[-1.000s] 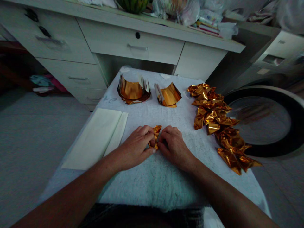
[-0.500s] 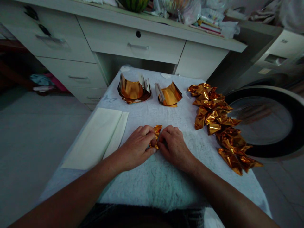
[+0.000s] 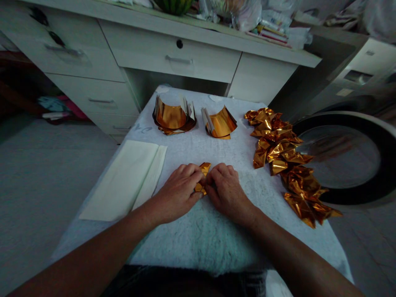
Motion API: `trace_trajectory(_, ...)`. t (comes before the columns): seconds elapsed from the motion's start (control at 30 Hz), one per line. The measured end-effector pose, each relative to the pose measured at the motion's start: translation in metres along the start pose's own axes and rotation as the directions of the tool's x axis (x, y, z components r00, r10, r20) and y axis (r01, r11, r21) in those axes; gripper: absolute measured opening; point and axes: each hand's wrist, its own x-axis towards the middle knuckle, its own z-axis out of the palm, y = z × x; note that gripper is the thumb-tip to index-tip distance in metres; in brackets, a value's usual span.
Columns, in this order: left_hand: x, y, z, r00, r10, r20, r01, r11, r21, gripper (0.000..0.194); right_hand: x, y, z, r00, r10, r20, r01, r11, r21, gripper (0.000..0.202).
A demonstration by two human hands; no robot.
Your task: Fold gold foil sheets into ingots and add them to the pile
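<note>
Between my two hands is a small folded piece of gold foil paper (image 3: 204,167), mostly covered by my fingers. My left hand (image 3: 184,187) is closed on its left side, thumb low and fingers curled over the top. My right hand (image 3: 227,187) pinches its right side, with the knuckles close to the left fingers. Two curled stacks of foil sheets, a larger stack (image 3: 171,116) and a smaller stack (image 3: 222,123), stand beyond my hands. To the right lies a row of folded gold foil pieces (image 3: 283,150).
Pale folded sheets (image 3: 123,177) lie left on the cloth-covered table (image 3: 198,243). White drawers (image 3: 176,62) stand behind, with a watermelon (image 3: 175,6) and plastic bags (image 3: 247,14) on the counter. The open round door (image 3: 340,156) of a washing machine is close to the table's right edge.
My fingers have drawn slightly closer together over the foil, and its visible part looks a little flatter. The other things on the table stay put.
</note>
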Motion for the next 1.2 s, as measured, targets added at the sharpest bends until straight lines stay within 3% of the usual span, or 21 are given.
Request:
trace_trajectory(0.57, 0.001, -0.001, 0.000, 1.000, 0.003, 0.003, -0.003, 1.000, -0.014, 0.018, -0.003, -0.002, -0.006, 0.999, -0.005, 0.052, 0.007, 0.999, -0.032, 0.012)
trace_trajectory(1.03, -0.002, 0.001, 0.000, 1.000, 0.010, 0.005, -0.010, 1.000, -0.009, 0.022, -0.004, 0.029, -0.021, 0.999, -0.050, 0.000, 0.050, 0.997, 0.056, 0.032)
trace_trajectory(1.2, -0.002, 0.002, 0.000, 1.000, 0.011, -0.020, -0.012, 0.999, -0.038, 0.023, 0.001, 0.037, -0.025, 0.988, -0.086, -0.131, 0.107, 0.980, 0.168, 0.021)
